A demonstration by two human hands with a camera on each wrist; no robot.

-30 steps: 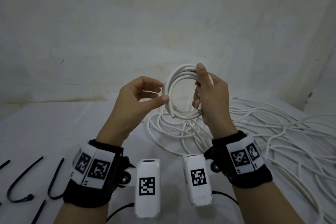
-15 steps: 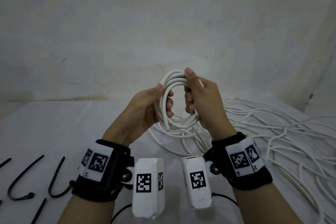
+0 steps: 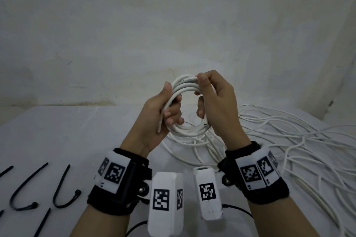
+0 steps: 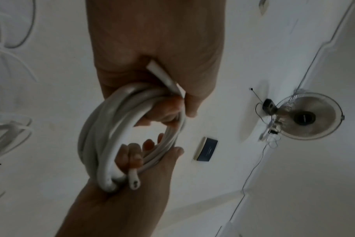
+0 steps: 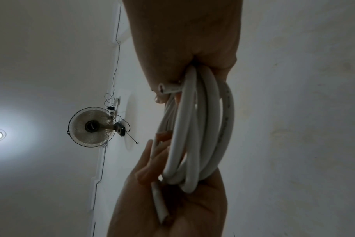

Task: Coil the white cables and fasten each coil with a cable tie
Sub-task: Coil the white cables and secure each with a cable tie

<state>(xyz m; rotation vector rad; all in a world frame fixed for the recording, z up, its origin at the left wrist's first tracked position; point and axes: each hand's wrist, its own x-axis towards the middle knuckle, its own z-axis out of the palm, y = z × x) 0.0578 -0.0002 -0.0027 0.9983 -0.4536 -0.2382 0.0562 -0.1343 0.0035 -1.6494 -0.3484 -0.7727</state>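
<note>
A coil of white cable (image 3: 185, 106) is held upright in the air above the desk (image 3: 57, 140), between both hands. The left hand (image 3: 159, 119) grips its left side with fingers curled through the ring; the right hand (image 3: 217, 107) pinches its right side and top. Loose white cables (image 3: 289, 140) sprawl toward the desk's right edge. Black cable ties (image 3: 63, 188) lie near the left edge.

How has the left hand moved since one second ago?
Yes. The left hand has moved right, away from the black cable ties on the table, and now grips the left side of the white cable coil.
</note>
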